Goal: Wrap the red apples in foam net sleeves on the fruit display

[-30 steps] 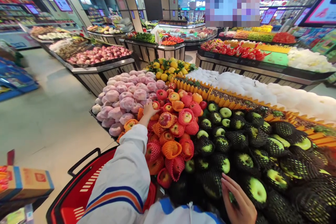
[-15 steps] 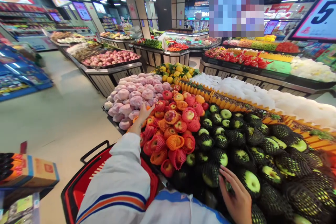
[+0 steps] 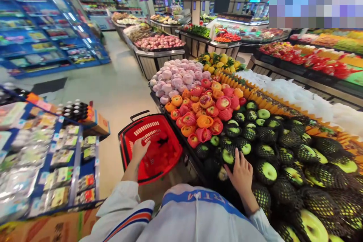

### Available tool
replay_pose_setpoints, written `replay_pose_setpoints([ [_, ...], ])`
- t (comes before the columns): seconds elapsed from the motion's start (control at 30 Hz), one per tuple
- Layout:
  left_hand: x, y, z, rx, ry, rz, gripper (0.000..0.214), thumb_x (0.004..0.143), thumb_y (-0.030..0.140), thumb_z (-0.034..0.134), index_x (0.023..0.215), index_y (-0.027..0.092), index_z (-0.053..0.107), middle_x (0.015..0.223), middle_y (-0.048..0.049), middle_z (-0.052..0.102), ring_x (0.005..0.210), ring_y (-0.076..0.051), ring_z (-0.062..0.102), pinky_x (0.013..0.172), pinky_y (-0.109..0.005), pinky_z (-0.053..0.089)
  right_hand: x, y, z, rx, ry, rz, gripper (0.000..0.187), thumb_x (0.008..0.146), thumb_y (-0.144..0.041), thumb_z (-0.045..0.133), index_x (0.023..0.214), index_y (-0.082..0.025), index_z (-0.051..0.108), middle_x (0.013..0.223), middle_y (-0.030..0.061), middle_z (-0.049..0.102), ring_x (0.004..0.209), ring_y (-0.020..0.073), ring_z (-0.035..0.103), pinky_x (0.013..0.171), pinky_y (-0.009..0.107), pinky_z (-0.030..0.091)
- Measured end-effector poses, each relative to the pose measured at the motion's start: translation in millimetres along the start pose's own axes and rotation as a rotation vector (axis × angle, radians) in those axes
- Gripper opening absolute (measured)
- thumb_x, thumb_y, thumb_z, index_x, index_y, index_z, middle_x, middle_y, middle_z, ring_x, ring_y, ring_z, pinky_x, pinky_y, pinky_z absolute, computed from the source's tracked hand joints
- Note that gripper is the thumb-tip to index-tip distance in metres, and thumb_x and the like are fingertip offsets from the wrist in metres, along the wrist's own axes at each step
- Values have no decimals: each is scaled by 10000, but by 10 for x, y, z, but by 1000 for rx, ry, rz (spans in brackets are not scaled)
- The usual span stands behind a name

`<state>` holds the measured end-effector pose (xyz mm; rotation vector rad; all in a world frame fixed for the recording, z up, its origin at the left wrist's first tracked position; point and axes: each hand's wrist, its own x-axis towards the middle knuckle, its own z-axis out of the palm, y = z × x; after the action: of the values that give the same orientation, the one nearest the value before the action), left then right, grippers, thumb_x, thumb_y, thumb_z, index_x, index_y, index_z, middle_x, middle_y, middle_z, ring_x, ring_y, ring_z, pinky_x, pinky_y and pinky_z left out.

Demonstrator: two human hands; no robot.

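My left hand [image 3: 140,150] is over the red shopping basket [image 3: 167,155], its thumb and fingers apart and nothing visible in them; some of its fingers are hidden from above. Inside the basket shows a dark star-shaped spot. My right hand [image 3: 241,174] rests with fingers stretched on the green apples [image 3: 266,171] in black foam nets, touching one near its fingertips. Red apples [image 3: 205,121] in orange and pink nets are heaped beyond, between the basket and the green apples. Pale pink wrapped fruit [image 3: 176,79] lies at the far left of the display.
A low rack of packaged goods [image 3: 53,159] stands on the left, with dark bottles [image 3: 75,110] in a box behind it. Blue shelves [image 3: 51,34] rise further back. Yellow fruit [image 3: 219,60] and white-wrapped goods [image 3: 300,96] line the display's far side. An aisle floor [image 3: 121,60] runs ahead.
My left hand has moved from beside the red apples back and left to over the basket. My right hand stays on the green apples. The view has turned left, showing more of the basket.
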<state>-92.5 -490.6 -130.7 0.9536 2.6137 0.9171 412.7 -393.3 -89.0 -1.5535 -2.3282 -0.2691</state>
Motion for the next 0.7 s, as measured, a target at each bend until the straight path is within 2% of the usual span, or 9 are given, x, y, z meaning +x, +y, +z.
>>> replay_pose_setpoints([
  [0.27, -1346, -477, -77, 94, -33, -104, 349, 835, 375, 620, 1107, 163, 673, 1245, -172, 689, 1287, -349, 596, 1167, -483, 406, -16, -34, -49, 14, -7, -19, 793, 1007, -476, 491, 1615, -30, 245, 1426, 320, 557, 1125, 412, 597, 949, 529, 422],
  [0.4, -1739, -579, -106, 121, -72, -110, 322, 819, 371, 629, 1064, 171, 686, 1216, -162, 704, 1260, -334, 613, 1153, -463, 425, -29, -38, -66, 43, 0, -18, 807, 1000, -473, 503, 1622, -39, 227, 1428, 322, 545, 1129, 417, 586, 952, 543, 414],
  [0.47, -1761, -593, -132, 131, -96, -97, 324, 820, 377, 629, 1069, 177, 687, 1227, -159, 703, 1264, -334, 610, 1157, -467, 423, -31, -42, -74, 48, -1, -18, 810, 995, -477, 511, 1619, -41, 234, 1430, 317, 543, 1129, 415, 583, 958, 540, 410],
  [0.53, -1647, -585, -149, 141, -123, -77, 333, 822, 383, 632, 1082, 181, 686, 1253, -156, 696, 1283, -330, 600, 1169, -465, 411, -29, -50, -77, 50, -10, -13, 819, 995, -496, 510, 1617, -38, 237, 1437, 317, 540, 1137, 416, 574, 966, 534, 403],
  [0.7, -973, -422, -35, 155, -210, -6, 348, 829, 395, 645, 1083, 163, 692, 1232, -148, 708, 1272, -333, 608, 1153, -458, 421, -24, -90, -72, 52, -21, 46, 900, 979, -655, 494, 1612, -54, 275, 1459, 297, 547, 1173, 409, 568, 1007, 514, 395],
])
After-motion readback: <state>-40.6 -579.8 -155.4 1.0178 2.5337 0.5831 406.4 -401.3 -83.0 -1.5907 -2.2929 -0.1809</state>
